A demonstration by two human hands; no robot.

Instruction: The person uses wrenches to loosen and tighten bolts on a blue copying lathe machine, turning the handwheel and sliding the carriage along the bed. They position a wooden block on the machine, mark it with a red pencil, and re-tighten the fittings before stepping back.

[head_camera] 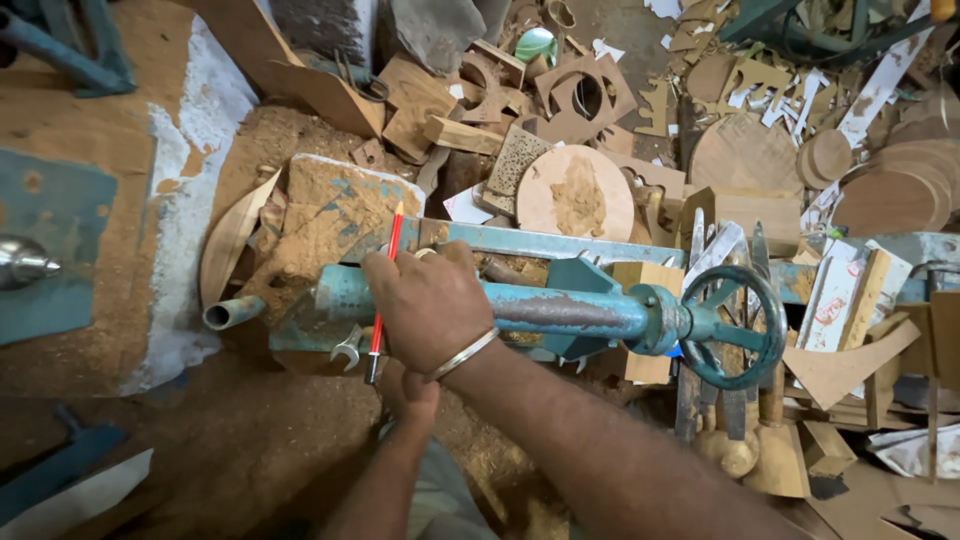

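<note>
1 red pencil (385,290), under right hand (430,305)

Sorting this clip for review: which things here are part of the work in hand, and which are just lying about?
In hand:
right hand resting on the blue tailstock barrel
red pencil held there
left hand below it, mostly hidden
handwheel

Lying about:
spanner
round wooden disc
cut-out board scraps
chisels
sawdust

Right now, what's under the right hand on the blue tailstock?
The right hand lies on the blue tailstock barrel, with a red pencil beneath its fingers. A spanner pokes out below. The left hand sits lower, mostly covered, so its grip is hidden.
</note>
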